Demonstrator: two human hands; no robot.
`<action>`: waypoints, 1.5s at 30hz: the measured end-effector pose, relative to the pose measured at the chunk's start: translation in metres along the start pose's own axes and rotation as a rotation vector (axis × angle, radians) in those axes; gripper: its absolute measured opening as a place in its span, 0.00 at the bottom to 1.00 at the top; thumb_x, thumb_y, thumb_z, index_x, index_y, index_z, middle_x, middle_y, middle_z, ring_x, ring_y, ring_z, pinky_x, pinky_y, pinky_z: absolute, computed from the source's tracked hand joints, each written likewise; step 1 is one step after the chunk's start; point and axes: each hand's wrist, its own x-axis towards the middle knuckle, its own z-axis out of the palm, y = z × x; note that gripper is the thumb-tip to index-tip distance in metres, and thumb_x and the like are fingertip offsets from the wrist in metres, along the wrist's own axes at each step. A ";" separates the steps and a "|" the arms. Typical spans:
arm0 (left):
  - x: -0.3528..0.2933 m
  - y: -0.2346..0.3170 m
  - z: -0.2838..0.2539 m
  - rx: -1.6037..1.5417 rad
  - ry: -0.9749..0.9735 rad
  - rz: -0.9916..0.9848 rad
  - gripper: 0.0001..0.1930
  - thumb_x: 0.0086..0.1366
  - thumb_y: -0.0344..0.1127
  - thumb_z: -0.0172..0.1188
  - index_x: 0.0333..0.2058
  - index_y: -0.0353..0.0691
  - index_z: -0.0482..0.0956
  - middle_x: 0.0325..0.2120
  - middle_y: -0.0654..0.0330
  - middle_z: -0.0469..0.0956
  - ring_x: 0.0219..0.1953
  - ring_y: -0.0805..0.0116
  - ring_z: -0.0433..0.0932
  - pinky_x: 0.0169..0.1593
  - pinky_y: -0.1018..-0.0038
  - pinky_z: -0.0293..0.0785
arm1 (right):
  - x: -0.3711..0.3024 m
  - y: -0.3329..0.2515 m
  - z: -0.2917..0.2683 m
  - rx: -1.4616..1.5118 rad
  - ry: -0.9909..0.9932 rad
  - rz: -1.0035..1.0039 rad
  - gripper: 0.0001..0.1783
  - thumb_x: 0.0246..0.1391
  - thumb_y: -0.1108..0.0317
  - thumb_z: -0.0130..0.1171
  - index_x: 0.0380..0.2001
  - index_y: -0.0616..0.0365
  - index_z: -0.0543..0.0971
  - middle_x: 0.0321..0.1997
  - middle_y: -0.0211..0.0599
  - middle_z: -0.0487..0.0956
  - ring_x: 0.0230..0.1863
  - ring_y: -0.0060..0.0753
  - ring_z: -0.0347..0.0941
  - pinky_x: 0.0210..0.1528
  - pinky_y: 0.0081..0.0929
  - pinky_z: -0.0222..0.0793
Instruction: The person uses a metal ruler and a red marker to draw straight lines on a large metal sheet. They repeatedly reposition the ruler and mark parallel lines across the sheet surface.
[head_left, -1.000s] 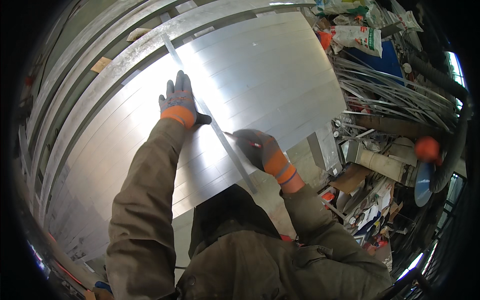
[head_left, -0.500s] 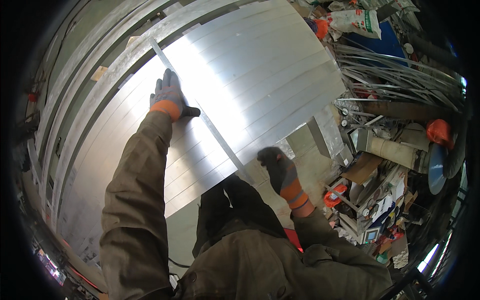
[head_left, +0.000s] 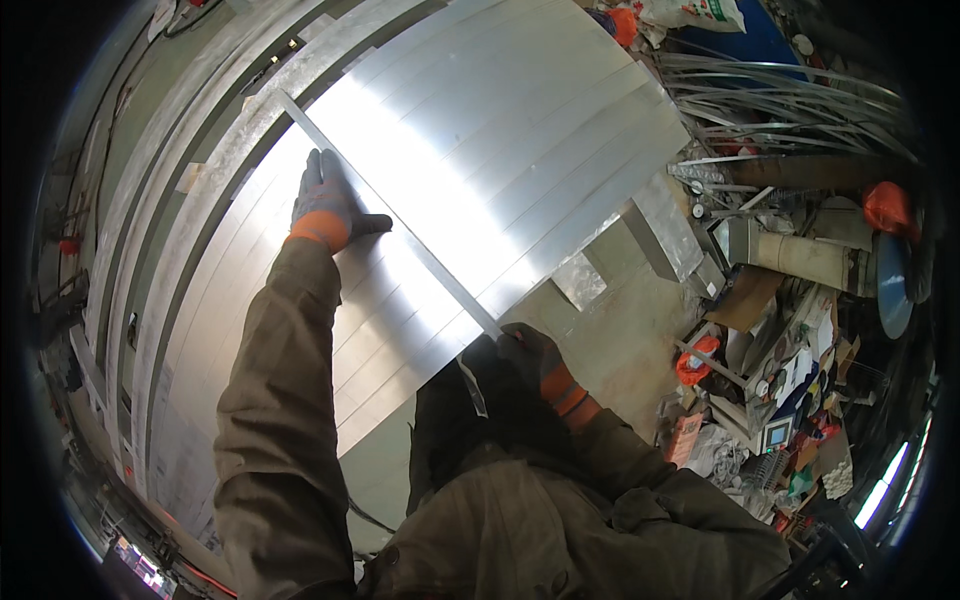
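Observation:
A long narrow metal strip (head_left: pixel 420 252) lies slantwise over a bed of shiny silver metal panels (head_left: pixel 540 130) set side by side. Gloved in grey and orange, my left hand (head_left: pixel 330 200) rests flat on the panels just left of the strip. Its fingers point away from me, and the thumb reaches out to the strip's edge. At the near end of the strip, by the panels' front edge, my right hand (head_left: pixel 530 355) has its gloved fingers closed on that end. The fingertips are partly hidden.
Long metal rails (head_left: pixel 215 150) run along the left side. On the right lie a bundle of thin metal strips (head_left: pixel 790 95), a red plastic bag (head_left: pixel 890 210) and a cluttered heap with a small device with a screen (head_left: pixel 777 434). A rectangular metal piece (head_left: pixel 580 281) juts from the panels' edge.
My right hand has moved left and toward me, from beside the strip onto its near end. The left hand stays flat on the panels. The whole view has shifted slightly.

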 end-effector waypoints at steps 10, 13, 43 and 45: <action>-0.010 -0.085 0.023 -0.019 0.076 0.043 0.84 0.45 0.60 0.96 0.88 0.30 0.47 0.87 0.41 0.53 0.88 0.42 0.55 0.90 0.57 0.59 | -0.005 0.021 0.051 -0.209 0.056 -0.013 0.09 0.80 0.62 0.69 0.50 0.56 0.87 0.36 0.29 0.81 0.40 0.26 0.76 0.45 0.33 0.75; -0.005 -0.094 0.036 -0.043 0.093 0.053 0.83 0.44 0.60 0.97 0.87 0.29 0.48 0.86 0.39 0.55 0.88 0.41 0.56 0.89 0.57 0.60 | -0.004 0.030 0.051 -0.259 0.024 -0.024 0.07 0.82 0.64 0.66 0.45 0.54 0.84 0.36 0.20 0.78 0.39 0.15 0.70 0.42 0.26 0.73; 0.001 -0.109 0.054 -0.120 0.048 0.048 0.83 0.46 0.50 0.97 0.88 0.29 0.43 0.89 0.35 0.45 0.91 0.39 0.46 0.91 0.57 0.54 | -0.001 0.032 0.063 -0.315 0.112 0.002 0.22 0.74 0.49 0.75 0.52 0.59 0.90 0.43 0.52 0.91 0.43 0.47 0.89 0.50 0.41 0.82; 0.001 -0.109 0.054 -0.136 0.024 0.057 0.85 0.45 0.54 0.97 0.89 0.33 0.41 0.89 0.38 0.44 0.91 0.43 0.46 0.91 0.57 0.55 | -0.001 0.033 0.066 -0.309 0.138 -0.030 0.23 0.74 0.49 0.75 0.52 0.60 0.90 0.44 0.52 0.91 0.44 0.47 0.89 0.51 0.41 0.82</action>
